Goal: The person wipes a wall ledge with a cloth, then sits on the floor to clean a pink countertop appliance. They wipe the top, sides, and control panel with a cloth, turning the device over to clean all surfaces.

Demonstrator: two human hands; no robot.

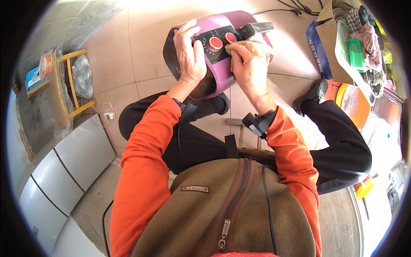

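Note:
A purple and black air fryer (221,75) is tilted in front of me, above my bent leg. Its black control panel carries two red knobs (214,44) with pale rims, and a black handle (257,29) juts out to the right. My left hand (189,53) rests flat along the panel's left side, fingers spread over the top edge and thumb beside a knob. In my right hand (249,62) a tan cloth (265,48) is pinched and pressed against the panel, just below the right knob. The part under the cloth is hidden.
A cardboard box (330,48) and a bin holding a green cup (356,54) stand at the right. Below them is an orange basin (354,102). A yellow-framed stool (74,83) lies left, near a plug adapter (109,115). Black cables (298,11) cross the tiled floor.

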